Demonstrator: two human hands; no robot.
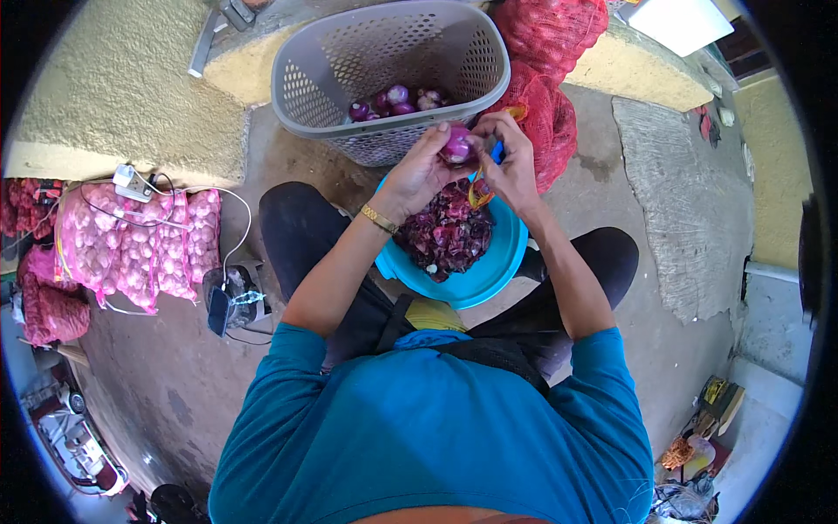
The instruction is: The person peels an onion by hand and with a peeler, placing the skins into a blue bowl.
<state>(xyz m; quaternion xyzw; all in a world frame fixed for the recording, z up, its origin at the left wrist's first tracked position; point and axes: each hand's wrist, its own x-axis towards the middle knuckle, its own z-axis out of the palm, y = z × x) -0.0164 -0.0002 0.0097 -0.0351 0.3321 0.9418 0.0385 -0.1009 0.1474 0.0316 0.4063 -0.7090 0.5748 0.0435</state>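
Note:
My left hand [419,167], with a gold-coloured band at the wrist, holds a purple-red onion [457,145] above a turquoise plastic basin [481,288]. Against the onion's right side are the fingers of my right hand [509,157], which also grips a small tool with a blue part [497,152]; its blade is not clear to see. Dark red onion skins [448,232] lie heaped in the basin. Beyond my hands stands a grey perforated plastic basket [391,124] with several purple onions [397,98] at its bottom.
Red mesh sacks [540,124] stand right of the basket. At the left, pink mesh sacks of bulbs [141,242] carry a power strip [133,183], whose white cable runs to a phone [218,311]. Flattened sheeting [674,209] covers floor at the right, near a yellow wall.

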